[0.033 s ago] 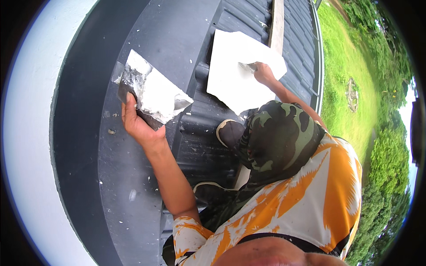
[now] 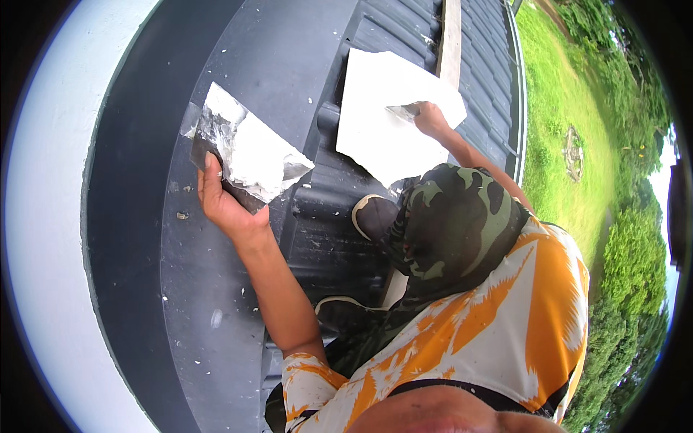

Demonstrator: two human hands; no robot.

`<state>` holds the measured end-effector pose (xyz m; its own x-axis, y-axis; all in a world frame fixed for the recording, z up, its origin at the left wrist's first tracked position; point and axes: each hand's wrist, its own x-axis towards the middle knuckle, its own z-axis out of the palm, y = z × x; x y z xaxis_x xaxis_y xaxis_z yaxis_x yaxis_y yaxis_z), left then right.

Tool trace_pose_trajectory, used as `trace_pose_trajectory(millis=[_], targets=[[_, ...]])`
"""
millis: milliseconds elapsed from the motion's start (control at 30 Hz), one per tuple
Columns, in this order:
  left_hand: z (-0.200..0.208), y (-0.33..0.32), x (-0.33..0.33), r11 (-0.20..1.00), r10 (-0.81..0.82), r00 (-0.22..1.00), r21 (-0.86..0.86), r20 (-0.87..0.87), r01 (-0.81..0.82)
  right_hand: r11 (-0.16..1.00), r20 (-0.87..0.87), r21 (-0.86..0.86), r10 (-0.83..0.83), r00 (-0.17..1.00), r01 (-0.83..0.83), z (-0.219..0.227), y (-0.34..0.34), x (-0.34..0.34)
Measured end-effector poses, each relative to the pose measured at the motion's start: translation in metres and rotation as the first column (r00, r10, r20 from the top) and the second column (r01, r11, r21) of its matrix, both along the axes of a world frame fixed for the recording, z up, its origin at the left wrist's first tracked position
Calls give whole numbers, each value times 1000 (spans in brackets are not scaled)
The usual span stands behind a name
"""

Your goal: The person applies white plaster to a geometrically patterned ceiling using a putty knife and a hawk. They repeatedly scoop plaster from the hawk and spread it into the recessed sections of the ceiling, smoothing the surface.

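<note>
My left hand (image 2: pixel 229 198) grips the edge of a flat dark plate (image 2: pixel 206 150), thumb on top and fingers beneath. White putty (image 2: pixel 253 151) covers most of the plate in a thick, uneven layer. A grey corner of the plate shows bare at the right. Farther right, my right hand (image 2: pixel 432 119) is closed around a putty knife (image 2: pixel 404 111), whose handle is mostly hidden in the fist. The knife's greyish blade lies over a white sheet (image 2: pixel 372 97) with angular, cut-looking edges. Whether blade and sheet touch, I cannot tell.
The white sheet rests on dark ribbed roofing (image 2: pixel 332 198), beside a long wooden strip (image 2: pixel 451 47). A smooth dark flashing (image 2: pixel 216 289) with white specks runs along a pale wall (image 2: pixel 50 238). My shoe (image 2: pixel 375 215) stands close to the sheet. Beyond the roof edge (image 2: pixel 519 94) lies grass (image 2: pixel 552 123).
</note>
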<state>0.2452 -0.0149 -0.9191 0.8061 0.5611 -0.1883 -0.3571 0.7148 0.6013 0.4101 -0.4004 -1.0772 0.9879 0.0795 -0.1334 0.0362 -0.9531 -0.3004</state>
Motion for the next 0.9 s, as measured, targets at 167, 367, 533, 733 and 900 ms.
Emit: trace_pose_trajectory(millis=[167,367,533,733,900], targets=[[1,-1,0,1000,18,999,24,-27,-17,986,92,-53,-154,984,160,9,-10,53],[-1,-4,1,999,23,998,36,-63,-21,999,-32,-29,25,999,-26,1,5,47],[-2,-5,2,999,25,998,43,-50,-23,999,-28,-45,-5,1000,4,8,-15,47],[3,-4,-3,993,63,992,107,-112,-51,976,-74,-98,-201,977,194,15,2,64],[15,-14,1,996,86,993,31,-76,-84,988,-46,-54,142,989,-144,5,0,25]])
